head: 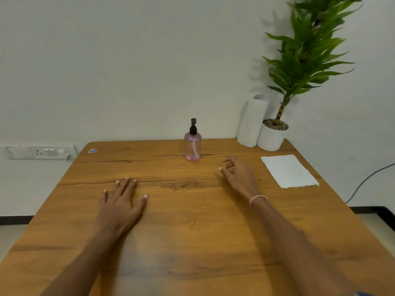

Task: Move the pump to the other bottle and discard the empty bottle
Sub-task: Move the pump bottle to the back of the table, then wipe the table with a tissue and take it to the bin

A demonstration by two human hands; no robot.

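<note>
A clear pink bottle (192, 148) with a black pump (193, 126) on top stands upright near the far edge of the wooden table (181, 231). Its tube shows inside, and only a thin layer of pink liquid lies at the bottom. No other bottle is in view. My left hand (121, 201) lies flat on the table, fingers straight, well to the near left of the bottle. My right hand (237, 175) hovers near the bottle's right, fingers loosely curled, holding nothing.
A white paper sheet (288, 170) lies at the right side of the table. A paper towel roll (252, 122) and a potted plant (271, 136) stand at the far right corner. A wall socket (38, 151) sits on the left wall.
</note>
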